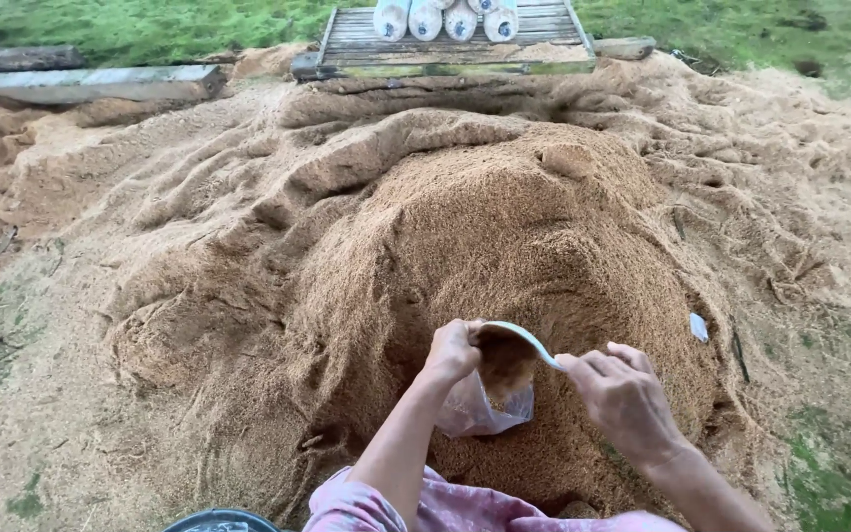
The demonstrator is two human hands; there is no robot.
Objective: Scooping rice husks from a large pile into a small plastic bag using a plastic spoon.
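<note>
A big heap of brown sawdust [504, 227] rises in front of me. My left hand [452, 350] pinches the left rim of a clear plastic bag [480, 409] and holds its mouth wide. My right hand [621, 394] grips the bag's right rim [534, 345]. The bag is partly filled with sawdust and rests against the foot of the heap.
A wooden pallet [455, 49] at the far edge carries several filled white bags [445, 20]. Planks [91, 84] lie at the far left. A small pale scrap [699, 327] sits on the heap's right slope. A dark round container rim [219, 520] shows at the bottom. Grass borders the sawdust.
</note>
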